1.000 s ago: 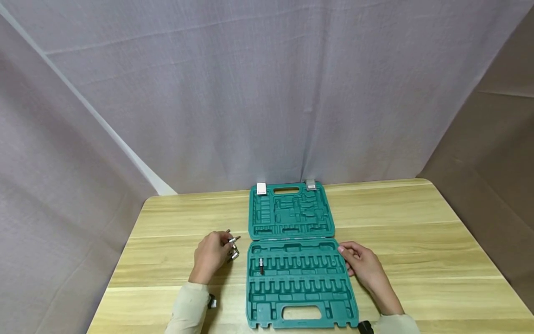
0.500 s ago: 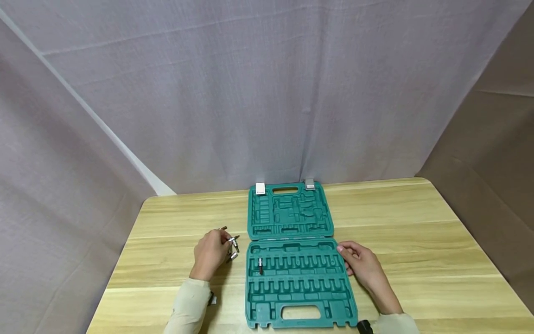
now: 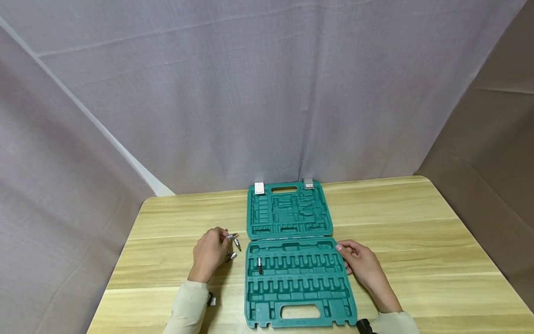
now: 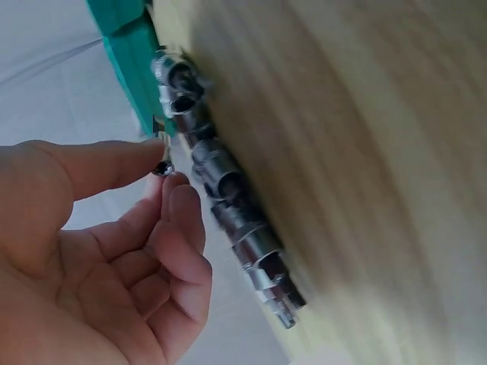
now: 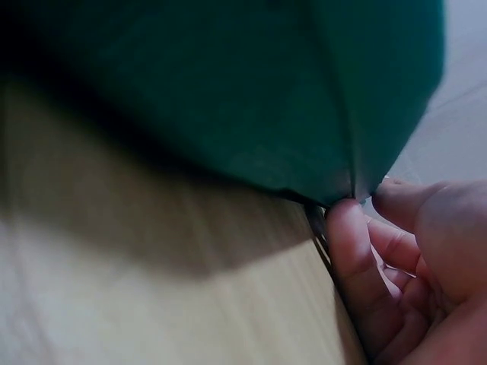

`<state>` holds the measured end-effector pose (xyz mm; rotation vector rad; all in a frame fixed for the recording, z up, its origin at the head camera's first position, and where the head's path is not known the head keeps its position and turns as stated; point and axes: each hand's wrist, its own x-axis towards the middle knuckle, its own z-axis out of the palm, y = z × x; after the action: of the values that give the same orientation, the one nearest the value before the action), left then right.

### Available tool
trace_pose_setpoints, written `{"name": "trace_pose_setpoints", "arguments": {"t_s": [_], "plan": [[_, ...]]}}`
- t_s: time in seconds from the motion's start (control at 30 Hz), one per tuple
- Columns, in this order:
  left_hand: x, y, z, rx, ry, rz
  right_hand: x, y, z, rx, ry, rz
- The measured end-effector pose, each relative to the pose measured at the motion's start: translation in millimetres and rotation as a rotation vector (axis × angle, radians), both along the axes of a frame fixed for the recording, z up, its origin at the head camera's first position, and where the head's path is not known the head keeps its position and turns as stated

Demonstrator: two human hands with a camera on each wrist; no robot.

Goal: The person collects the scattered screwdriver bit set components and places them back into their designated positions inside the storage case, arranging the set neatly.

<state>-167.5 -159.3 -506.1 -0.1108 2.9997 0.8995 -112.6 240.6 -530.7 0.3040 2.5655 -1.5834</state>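
Note:
An opened green socket case (image 3: 302,297) lies on the table, and one bit socket (image 3: 259,266) sits upright in its upper row of slots, at the left. Left of the case, my left hand (image 3: 210,254) pinches a small bit socket (image 4: 162,166) between thumb and forefinger; much of it is hidden by the fingers. Several more metal bit sockets (image 4: 221,171) lie loose on the wood beside that hand. My right hand (image 3: 359,260) grips the right edge of the case near the hinge, thumb on top and fingers against the side (image 5: 350,236).
The case lid (image 3: 288,208) lies folded back behind the tray, with two metal latches (image 3: 259,188) at its far edge. A wooden table (image 3: 417,260) carries everything. Grey cloth (image 3: 233,93) hangs behind it and along the sides.
The left hand's fingers have shifted slightly among the loose bit sockets, and a few of these have turned or moved apart. The right hand keeps its hold on the case.

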Motion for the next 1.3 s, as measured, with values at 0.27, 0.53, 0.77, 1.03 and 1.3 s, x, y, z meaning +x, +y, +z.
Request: {"name": "trace_pose_setpoints", "arguments": {"t_s": [0.27,0.53,0.77,1.03,1.3], "plan": [[6.7,-0.6,11.8,0.12,0.055,0.012,-0.2,0.4,-0.1,0.006,-0.021,-0.008],[14.6,-4.4,21.2,0.304,0.092,-0.068,0.2,0.2,0.9,0.007,-0.024,0.002],[22.3,-5.8,30.0,0.444,0.111,-0.09,-0.5,0.0,0.6,0.004,-0.018,-0.008],[34.4,-3.6,35.6,0.589,0.112,-0.094,-0.7,-0.3,-0.8,0.006,-0.02,-0.015],[45.5,3.2,39.5,0.749,0.063,-0.081,-1.1,0.5,0.3,-0.01,-0.034,-0.002]]}}
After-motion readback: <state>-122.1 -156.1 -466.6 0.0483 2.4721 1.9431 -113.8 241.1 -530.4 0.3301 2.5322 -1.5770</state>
